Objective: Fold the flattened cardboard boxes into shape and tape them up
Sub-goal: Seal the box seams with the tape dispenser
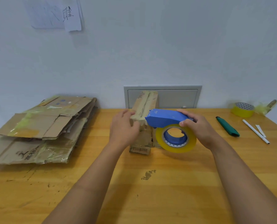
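Observation:
A narrow folded cardboard box (146, 104) stands on the wooden table (134, 191) at its middle, long side running away from me, with a taped seam along its top. My left hand (124, 128) grips the box's near left top edge, fingers laid over the top. My right hand (199, 128) holds a blue tape dispenser (165, 118) carrying a yellowish roll of tape (175, 138). The dispenser's nose sits at the box's near top edge, right of my left hand. The box's near face is partly hidden by my left hand and the dispenser.
A pile of flattened cardboard boxes (42, 130) lies at the left of the table. At the right lie a green utility knife (227, 126), a white pen (256, 131) and a spare yellow tape roll (243, 109). A grey wall panel (180, 97) sits behind the box.

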